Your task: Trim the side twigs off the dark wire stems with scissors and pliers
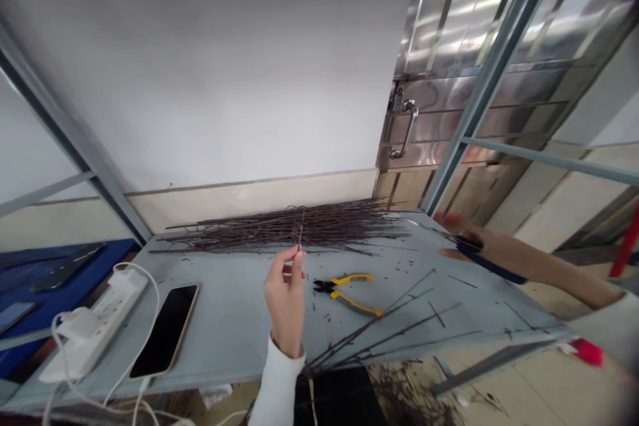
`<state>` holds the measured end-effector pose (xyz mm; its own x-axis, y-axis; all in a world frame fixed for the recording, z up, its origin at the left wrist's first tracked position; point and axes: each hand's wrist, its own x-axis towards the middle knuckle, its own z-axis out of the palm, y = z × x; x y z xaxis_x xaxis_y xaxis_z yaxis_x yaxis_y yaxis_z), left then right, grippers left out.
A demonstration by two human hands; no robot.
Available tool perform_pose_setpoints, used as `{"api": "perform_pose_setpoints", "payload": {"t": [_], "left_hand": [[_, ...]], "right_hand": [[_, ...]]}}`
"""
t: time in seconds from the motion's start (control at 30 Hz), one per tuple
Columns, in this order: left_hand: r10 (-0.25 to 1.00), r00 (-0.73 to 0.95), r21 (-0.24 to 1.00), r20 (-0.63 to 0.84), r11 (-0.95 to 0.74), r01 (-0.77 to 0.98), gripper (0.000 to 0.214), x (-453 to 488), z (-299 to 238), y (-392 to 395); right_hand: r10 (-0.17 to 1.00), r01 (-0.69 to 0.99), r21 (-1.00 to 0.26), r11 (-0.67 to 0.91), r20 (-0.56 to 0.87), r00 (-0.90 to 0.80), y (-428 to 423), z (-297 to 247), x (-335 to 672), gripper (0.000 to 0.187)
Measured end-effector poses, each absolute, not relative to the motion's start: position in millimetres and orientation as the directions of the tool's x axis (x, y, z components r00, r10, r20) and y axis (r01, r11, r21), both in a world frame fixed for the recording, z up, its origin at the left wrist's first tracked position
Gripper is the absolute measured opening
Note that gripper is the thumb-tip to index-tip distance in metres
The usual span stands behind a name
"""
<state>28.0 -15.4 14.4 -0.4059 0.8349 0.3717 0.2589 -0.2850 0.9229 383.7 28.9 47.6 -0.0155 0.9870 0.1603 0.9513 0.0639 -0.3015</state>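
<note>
Left hand (pixel 285 299) pinches one thin twig (pixel 301 226) upright between thumb and fingertip, a narrow grip. Right hand (pixel 482 246) is open, fingers spread, near the table's right edge. Most material lies uncut-looking in a heap of dark twigs (pixel 279 229) along the back of the grey table (pixel 239 326); short pieces (pixel 436 314) are scattered nearer. Yellow-handled cutters (pixel 344 293) lie unheld. Phone (pixel 164 329), power strip (pixel 94 326) at left; steel door (pixel 449 80) behind.
</note>
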Motion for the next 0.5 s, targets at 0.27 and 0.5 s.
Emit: {"api": "perform_pose_setpoints", "payload": {"t": [0.27,0.5], "left_hand": [[0.850,-0.386,0.929,0.360,-0.287,0.235,0.028,27.6,13.7,-10.5],[0.851,-0.385,0.930,0.356,-0.281,0.237,0.026,26.3,13.8,-11.8]], "right_hand": [[0.998,0.946,-0.324,-0.024,0.053,0.043,12.7,-45.5,396.7,0.026],[0.999,0.967,-0.250,0.050,0.007,-0.050,19.4,-74.9,386.0,0.007]]}}
